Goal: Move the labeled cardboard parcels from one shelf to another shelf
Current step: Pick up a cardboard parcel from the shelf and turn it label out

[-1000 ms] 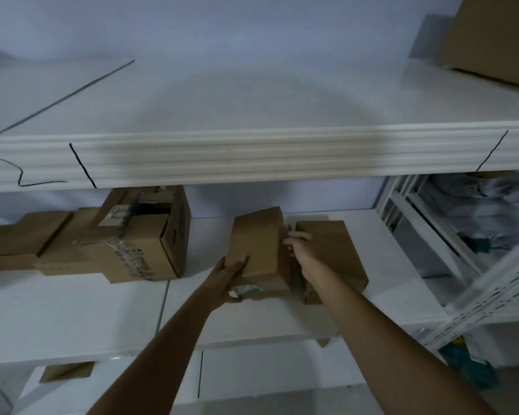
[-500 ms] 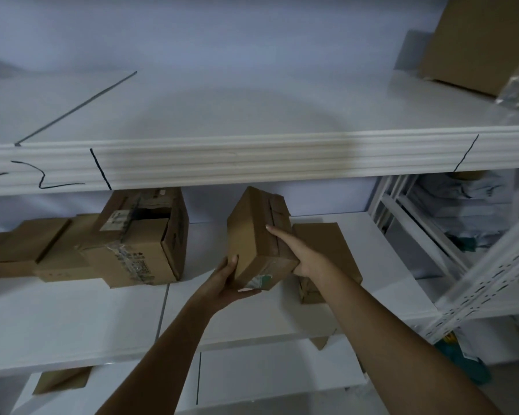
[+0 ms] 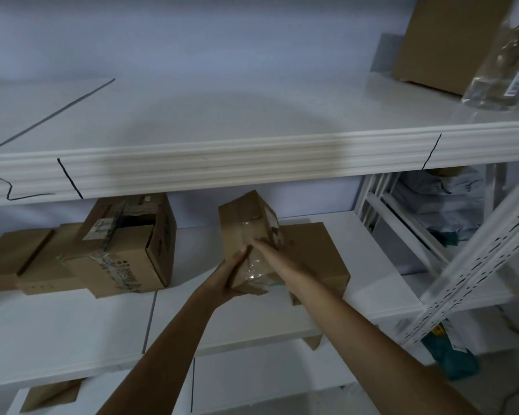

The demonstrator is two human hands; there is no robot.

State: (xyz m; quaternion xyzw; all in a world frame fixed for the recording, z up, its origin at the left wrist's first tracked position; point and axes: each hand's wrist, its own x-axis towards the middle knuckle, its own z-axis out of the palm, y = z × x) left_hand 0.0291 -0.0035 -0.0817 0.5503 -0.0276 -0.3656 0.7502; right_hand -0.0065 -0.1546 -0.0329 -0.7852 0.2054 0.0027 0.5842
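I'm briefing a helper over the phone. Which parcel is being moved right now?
Find the middle shelf of the white rack. Right of centre, a small tape-wrapped parcel is tilted between the left hand and right hand, the only box lifted off the shelf.

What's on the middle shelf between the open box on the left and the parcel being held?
Nothing: in the head view, bare white shelf separates the open box from the held parcel.

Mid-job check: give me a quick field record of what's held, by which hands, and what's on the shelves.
held: small brown cardboard parcel, tilted, lifted off middle white shelf
left hand: under the parcel's lower left side
right hand: on its front face
behind it: flat brown cardboard box
shelf left: opened taped cardboard carton
upper white shelf: large brown box at far right
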